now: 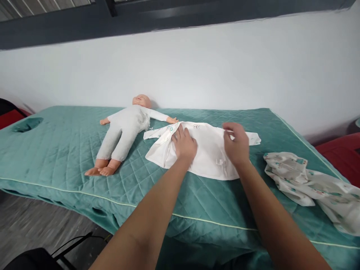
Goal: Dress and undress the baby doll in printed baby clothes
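Observation:
A small white baby shirt (206, 150) lies spread on the green bed cover, inner side up, with a printed label near its neckline. Its left front edge and sleeve show a green leafy print. My left hand (185, 144) rests flat on the shirt's left part, fingers spread. Over the right part is my right hand (236, 144), its fingers loosely bent and a gap showing by the thumb; nothing is visible in it. A baby doll (126, 123) in a white bodysuit lies on its back to the left, one hand close to the shirt's collar.
Crumpled printed baby clothing (306, 180) lies at the right on the quilted green bed cover (56, 150). The bed stands against a white wall (180, 71). A red chair (341, 153) is beyond the right edge. A black object (33, 258) stands on the floor at lower left.

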Demonstrator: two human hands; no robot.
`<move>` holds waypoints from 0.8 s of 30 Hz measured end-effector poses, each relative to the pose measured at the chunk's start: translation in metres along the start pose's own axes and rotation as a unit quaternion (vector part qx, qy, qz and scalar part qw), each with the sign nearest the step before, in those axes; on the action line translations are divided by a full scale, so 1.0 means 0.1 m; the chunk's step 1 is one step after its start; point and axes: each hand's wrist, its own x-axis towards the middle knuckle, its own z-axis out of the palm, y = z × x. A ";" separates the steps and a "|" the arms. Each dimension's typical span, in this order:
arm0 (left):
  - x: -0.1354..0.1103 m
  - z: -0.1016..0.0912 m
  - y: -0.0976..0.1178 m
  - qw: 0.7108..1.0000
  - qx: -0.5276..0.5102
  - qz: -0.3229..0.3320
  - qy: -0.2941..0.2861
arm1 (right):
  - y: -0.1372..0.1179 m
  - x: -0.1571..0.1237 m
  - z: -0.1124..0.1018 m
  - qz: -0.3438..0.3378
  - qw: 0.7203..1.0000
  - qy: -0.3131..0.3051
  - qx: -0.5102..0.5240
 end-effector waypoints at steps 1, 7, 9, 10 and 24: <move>0.00 0.00 0.00 1.000 0.000 0.003 -0.002 | -0.12 0.02 0.14 0.031 0.998 -0.032 0.035; 0.02 -0.01 -0.01 1.000 -0.016 -0.011 0.012 | -0.33 0.27 1.09 0.209 0.961 -0.158 0.089; 0.04 0.00 -0.01 0.999 -0.022 -0.022 0.021 | -0.26 0.28 1.29 0.215 0.961 -0.158 0.071; 0.05 0.00 -0.02 0.999 -0.023 -0.025 0.021 | -0.22 0.27 1.34 0.211 0.963 -0.157 0.062; 0.33 0.01 -0.07 0.996 -0.041 0.078 -0.011 | -0.15 0.19 1.12 0.197 0.962 -0.148 -0.121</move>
